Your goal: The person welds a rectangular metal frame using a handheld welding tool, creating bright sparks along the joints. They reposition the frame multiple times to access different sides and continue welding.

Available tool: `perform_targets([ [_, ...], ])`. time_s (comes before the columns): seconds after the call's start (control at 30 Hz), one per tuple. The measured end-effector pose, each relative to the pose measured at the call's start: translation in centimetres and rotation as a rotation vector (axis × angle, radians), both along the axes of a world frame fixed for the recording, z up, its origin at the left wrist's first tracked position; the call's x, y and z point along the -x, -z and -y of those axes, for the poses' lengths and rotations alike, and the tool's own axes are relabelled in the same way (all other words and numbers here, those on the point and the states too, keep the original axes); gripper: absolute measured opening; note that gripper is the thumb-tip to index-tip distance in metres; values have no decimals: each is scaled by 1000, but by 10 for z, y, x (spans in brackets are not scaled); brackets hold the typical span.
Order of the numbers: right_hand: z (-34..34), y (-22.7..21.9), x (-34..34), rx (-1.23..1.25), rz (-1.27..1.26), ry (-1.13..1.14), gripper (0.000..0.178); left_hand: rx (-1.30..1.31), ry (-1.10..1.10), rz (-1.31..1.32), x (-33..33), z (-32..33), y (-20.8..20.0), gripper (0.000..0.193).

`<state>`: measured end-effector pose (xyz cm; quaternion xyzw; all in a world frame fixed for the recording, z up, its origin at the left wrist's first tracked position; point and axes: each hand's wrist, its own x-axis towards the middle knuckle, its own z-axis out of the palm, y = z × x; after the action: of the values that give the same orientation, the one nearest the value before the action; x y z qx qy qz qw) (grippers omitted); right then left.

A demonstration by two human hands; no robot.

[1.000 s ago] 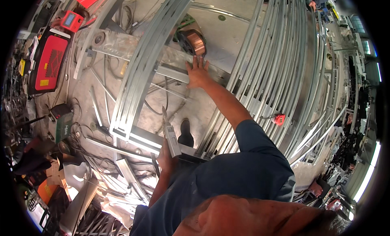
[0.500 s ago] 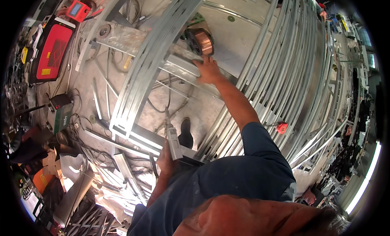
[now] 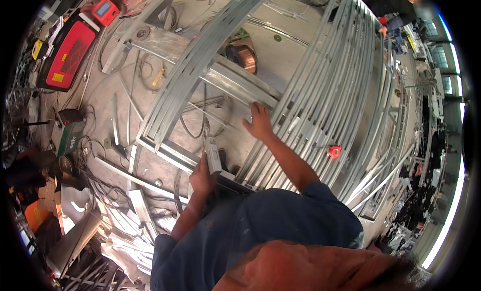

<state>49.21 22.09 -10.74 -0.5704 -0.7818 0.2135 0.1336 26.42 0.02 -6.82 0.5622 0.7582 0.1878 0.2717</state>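
Observation:
My left hand (image 3: pixel 201 178) is closed around a light grey hand-held tool (image 3: pixel 212 154) with a slim nozzle pointing away from me. My right hand (image 3: pixel 259 124) has its fingers apart and holds nothing; the fingertips are at the near edge of a metal crossbar (image 3: pixel 238 83), and whether they touch it I cannot tell. Beyond the crossbar sits a spool of copper-coloured wire (image 3: pixel 246 59). Long steel channels (image 3: pixel 193 65) lie bundled to the left of my right hand, and many parallel metal tubes (image 3: pixel 323 103) run to its right.
A red tape measure (image 3: pixel 334 151) lies on the tubes. At the far left stand a red machine (image 3: pixel 70 58) and a small red box with a screen (image 3: pixel 104 10). Cables and loose metal strips cover the floor at left. Another person's hand (image 3: pixel 384 30) shows at far right.
My right hand has drawn back toward me, from beside the wire spool to the crossbar's near edge. My left hand keeps its grip on the tool. The whole view has shifted slightly.

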Motion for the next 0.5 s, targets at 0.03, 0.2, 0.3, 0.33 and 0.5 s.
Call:
perform_targets([
  [0.03, 31, -11, -3, -30, -55, 2, 70, 25, -11, -7, -1, -1, -1, 85],
  [0.2, 185, -43, -19, 99, -217, 10, 62, -124, -12, 2, -4, 1, 7, 76],
  [0.3, 254, -54, -11, 183, -281, -5, 61, -103, -6, -58, -3, -1, 2, 75],
  [0.33, 269, -57, -10, 216, -296, 0, 61, -154, 3, -61, -2, 2, 4, 76],
  [0.5, 311, -59, -1, 215, -302, -34, 60, -205, 15, -53, 4, 3, 7, 78],
])
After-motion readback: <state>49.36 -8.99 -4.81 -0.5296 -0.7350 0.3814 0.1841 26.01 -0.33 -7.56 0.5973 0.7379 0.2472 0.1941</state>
